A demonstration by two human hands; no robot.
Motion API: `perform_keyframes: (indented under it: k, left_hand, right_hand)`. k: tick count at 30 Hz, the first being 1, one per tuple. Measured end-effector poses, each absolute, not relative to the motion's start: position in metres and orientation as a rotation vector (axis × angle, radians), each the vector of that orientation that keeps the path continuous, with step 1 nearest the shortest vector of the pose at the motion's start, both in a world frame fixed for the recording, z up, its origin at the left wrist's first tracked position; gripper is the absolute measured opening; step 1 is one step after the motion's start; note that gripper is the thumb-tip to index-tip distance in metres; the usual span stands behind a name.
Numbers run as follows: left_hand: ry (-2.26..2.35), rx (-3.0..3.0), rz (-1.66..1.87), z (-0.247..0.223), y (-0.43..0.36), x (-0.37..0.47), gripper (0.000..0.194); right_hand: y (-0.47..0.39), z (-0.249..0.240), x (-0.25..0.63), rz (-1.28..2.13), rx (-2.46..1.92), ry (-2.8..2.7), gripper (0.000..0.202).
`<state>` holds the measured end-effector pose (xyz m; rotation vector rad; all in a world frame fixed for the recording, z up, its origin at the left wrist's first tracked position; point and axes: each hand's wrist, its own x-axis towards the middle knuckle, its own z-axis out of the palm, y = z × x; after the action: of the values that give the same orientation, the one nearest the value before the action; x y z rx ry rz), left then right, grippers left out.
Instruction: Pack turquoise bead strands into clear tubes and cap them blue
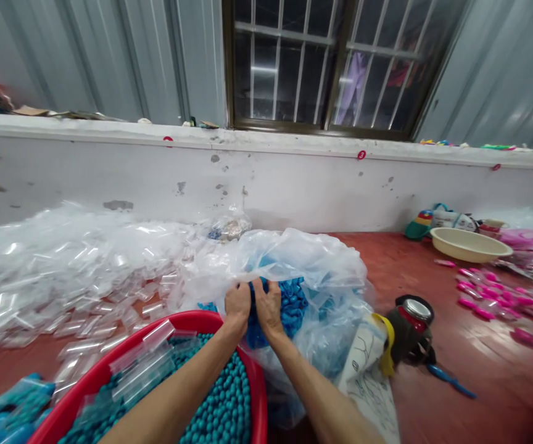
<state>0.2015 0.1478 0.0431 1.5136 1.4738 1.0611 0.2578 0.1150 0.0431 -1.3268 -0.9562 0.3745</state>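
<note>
A large clear plastic bag [331,259] full of shiny blue pieces [294,302] lies in front of me, its mouth gaping toward me. My left hand [237,303] is closed in a fist at the bag's near edge. Right beside it, my right hand [267,303] has its fingers curled over the edge, against the blue pieces. Fingertips of both hands are partly hidden. Below my left forearm stands a red basin [258,394] holding many teal beads [223,388], with several clear plastic tubes [144,370] lying on top.
Clear tubes [81,265] are heaped on the red table [437,370] at left. Filled blue tubes [12,407] lie at lower left. To the right are a tape dispenser [405,333], a blue pen [451,380], pink pieces [493,293] and a cream basin [470,246].
</note>
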Motion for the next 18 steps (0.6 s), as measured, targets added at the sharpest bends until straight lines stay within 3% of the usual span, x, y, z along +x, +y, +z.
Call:
perform_keyframes:
  k: [2,8,13,18]
  left_hand:
    - [1.425,1.460,1.100,0.048,0.138,0.187,0.028]
    - [1.358,1.339,1.210,0.046,0.112,0.149,0.033]
    - [1.436,1.197,1.296,0.027,0.096,0.122,0.033]
    - [1.536,1.320,1.217,-0.003,0.090,0.098,0.033]
  right_hand:
    - [0.106,0.044,0.243,0.366,-1.275,-0.898,0.015]
    - [0.085,0.028,0.207,0.490,-1.214,-0.878,0.022]
    - [0.067,0.021,0.185,0.568,-1.141,-1.024,0.022]
    - [0.065,0.009,0.173,0.524,-1.299,-1.277,0.007]
